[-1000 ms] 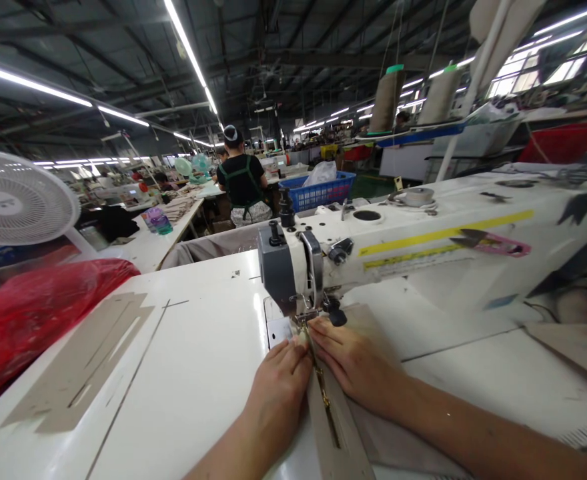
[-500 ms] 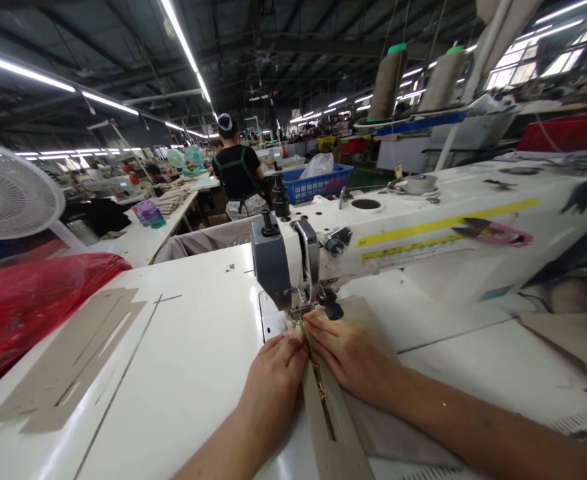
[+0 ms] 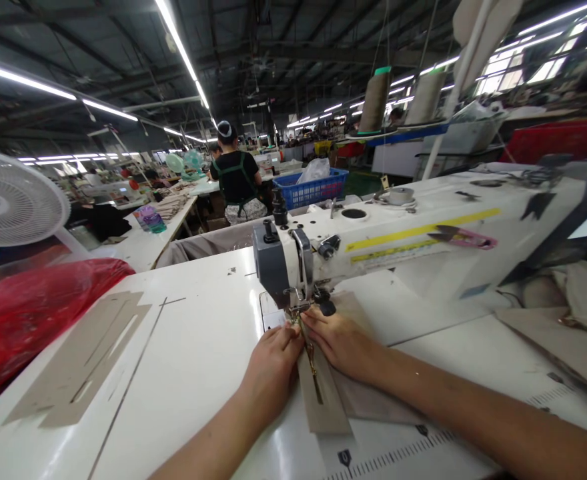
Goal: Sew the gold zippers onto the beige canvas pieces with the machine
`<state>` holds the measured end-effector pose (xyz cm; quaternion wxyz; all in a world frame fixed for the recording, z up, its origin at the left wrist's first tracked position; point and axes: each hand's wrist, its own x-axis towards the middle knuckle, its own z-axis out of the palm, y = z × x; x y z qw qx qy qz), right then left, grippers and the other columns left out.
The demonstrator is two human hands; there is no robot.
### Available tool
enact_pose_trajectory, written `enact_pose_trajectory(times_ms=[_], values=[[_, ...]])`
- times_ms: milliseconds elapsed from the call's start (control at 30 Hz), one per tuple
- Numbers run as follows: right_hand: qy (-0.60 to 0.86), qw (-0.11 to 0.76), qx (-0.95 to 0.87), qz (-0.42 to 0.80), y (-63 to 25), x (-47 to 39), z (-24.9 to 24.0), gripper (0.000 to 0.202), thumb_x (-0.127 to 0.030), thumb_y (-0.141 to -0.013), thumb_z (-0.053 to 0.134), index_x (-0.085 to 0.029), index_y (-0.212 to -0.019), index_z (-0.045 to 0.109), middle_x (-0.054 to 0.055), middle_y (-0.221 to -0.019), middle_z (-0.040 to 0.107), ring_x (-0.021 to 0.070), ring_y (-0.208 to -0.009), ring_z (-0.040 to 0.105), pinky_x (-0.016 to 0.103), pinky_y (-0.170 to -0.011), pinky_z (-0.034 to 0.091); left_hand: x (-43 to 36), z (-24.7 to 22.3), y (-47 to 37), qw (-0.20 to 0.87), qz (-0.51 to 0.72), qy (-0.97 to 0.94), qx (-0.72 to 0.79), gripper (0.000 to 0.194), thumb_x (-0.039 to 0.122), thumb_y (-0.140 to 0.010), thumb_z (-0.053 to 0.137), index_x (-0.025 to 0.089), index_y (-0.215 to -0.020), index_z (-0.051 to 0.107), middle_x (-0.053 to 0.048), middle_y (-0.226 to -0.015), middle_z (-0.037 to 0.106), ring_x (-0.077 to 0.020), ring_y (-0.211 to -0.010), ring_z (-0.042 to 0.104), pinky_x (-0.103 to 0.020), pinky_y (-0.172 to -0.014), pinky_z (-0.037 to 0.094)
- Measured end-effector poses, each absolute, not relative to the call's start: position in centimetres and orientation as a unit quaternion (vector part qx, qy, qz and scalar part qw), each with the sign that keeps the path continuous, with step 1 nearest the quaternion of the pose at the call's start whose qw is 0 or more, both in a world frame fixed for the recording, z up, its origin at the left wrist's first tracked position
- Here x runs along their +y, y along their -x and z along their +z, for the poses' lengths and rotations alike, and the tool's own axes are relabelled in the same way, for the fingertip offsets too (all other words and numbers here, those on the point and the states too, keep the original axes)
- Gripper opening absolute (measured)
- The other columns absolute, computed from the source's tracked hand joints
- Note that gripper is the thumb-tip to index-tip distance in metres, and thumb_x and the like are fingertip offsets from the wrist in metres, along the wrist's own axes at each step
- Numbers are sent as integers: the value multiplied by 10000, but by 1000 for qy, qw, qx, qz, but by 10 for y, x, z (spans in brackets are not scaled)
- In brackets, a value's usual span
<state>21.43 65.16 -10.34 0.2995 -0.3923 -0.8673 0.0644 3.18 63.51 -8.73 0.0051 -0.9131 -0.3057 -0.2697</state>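
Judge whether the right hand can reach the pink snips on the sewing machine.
Probably yes: the pink snips sit exposed on the sewing machine, nothing visibly in front, though the right hand would have to leave the fabric.

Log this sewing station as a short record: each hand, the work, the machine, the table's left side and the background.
Left hand: fingers at the zipper's left, near the needle area
Right hand: fingers at its right
Work: flat beige strip with gold metal zipper
Machine: white sewing machine, pink-handled snips on its side
Table left: flat beige slotted template, red plastic bag
Background: person in black top, green straps
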Motion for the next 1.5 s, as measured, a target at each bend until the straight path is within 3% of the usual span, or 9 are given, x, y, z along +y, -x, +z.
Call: enact_pose_trajectory(times_ms=[333,433,533,767,867,1000,1333,1433,1500], values=[[423,247,-871,46,-206,605,-78,192,-140,-827,483,-127,-980,600,137,-1029,576,276,-984,514,469,-855,451,620,-94,-26,-25,-300,902,-309,254,24,-783,510,147,-985,603,-97,-1046,637,-233,-971,607,-420,-888,510],[441,254,-860,40,-204,605,-81,55,-125,-788,510,-165,-786,548,85,-870,546,241,-867,505,417,-769,462,620,-95,-26,-19,-299,900,-317,278,15,-778,517,144,-1010,601,-92,-1030,637,-226,-965,606,-403,-867,518],[446,259,-856,44,-207,602,-81,119,-73,-777,494,-183,-734,480,43,-778,531,196,-754,507,340,-676,465,619,-94,-26,-13,-297,900,-318,272,30,-786,539,136,-1028,604,-96,-1034,634,-235,-955,607,-405,-842,525],[429,254,-866,36,-207,554,-72,135,-155,-766,576,-151,-901,586,110,-973,598,261,-906,543,422,-792,480,612,-94,-25,-25,-278,916,-288,200,54,-808,535,157,-954,626,-77,-984,640,-208,-933,620,-377,-854,520],[385,271,-878,-92,-199,546,-84,281,-74,-784,473,-75,-1029,611,165,-1057,629,289,-969,570,432,-802,506,607,-93,-25,-23,-277,915,-293,228,40,-803,531,152,-983,617,-83,-1024,641,-216,-968,615,-386,-870,518],[343,321,-860,-198,-194,554,-105,312,-21,-862,357,-59,-931,659,167,-943,681,255,-888,627,376,-735,553,603,-92,-26,-9,-281,908,-311,272,15,-794,505,143,-1012,607,-99,-1086,635,-230,-1007,607,-403,-881,520],[359,370,-853,-85,-197,555,-96,261,-99,-871,400,-116,-904,658,119,-849,680,230,-781,634,349,-691,571,604,-96,-28,28,-256,919,-298,273,38,-817,485,112,-1062,581,-151,-1127,617,-257,-1024,607,-424,-888,521],[403,341,-849,11,-204,566,-85,244,-258,-884,471,-123,-994,643,128,-985,667,250,-925,615,398,-825,539,603,-93,-29,30,-247,920,-304,260,52,-835,486,103,-1072,579,-150,-1115,620,-265,-1027,603,-430,-892,518],[419,311,-853,-8,-207,579,-86,351,-241,-901,417,-52,-1142,590,182,-1152,612,278,-1092,555,446,-929,481,602,-92,-30,32,-241,921,-305,270,57,-843,480,96,-1091,577,-157,-1120,616,-273,-1038,597,-433,-893,516]])
